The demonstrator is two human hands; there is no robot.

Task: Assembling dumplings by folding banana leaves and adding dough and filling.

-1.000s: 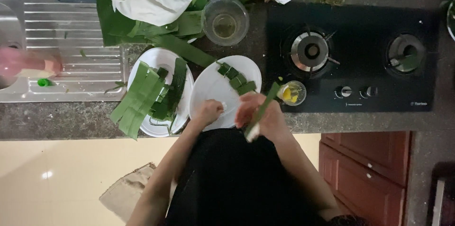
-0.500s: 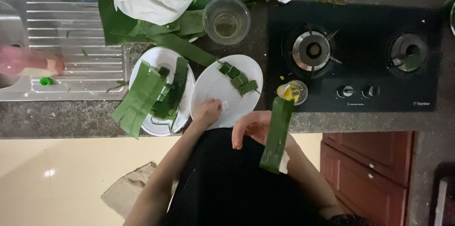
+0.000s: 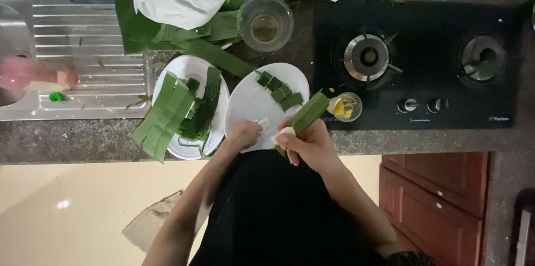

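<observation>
Head view: at a stone counter [image 3: 83, 140], the right hand [image 3: 309, 143] grips a folded green leaf strip [image 3: 307, 113] at the near rim of a white plate [image 3: 251, 104], while the left hand [image 3: 244, 133] pinches a small white lump [image 3: 262, 124] on that plate. Three folded leaf parcels [image 3: 278, 88] lie at the plate's 1 o'clock. A second plate heaped with leaf strips [image 3: 173, 112] crowds the 9 o'clock side; a small yellow-filled cup [image 3: 346, 106] sits at 3 o'clock on the gas hob [image 3: 434, 65]. A glass bowl [image 3: 265, 22] stands at 12 o'clock.

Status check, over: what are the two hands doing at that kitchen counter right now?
Right hand grips green leaf strip. Left hand on white plate, pinching something small and white. Small yellow sauce cup close beside.
</observation>
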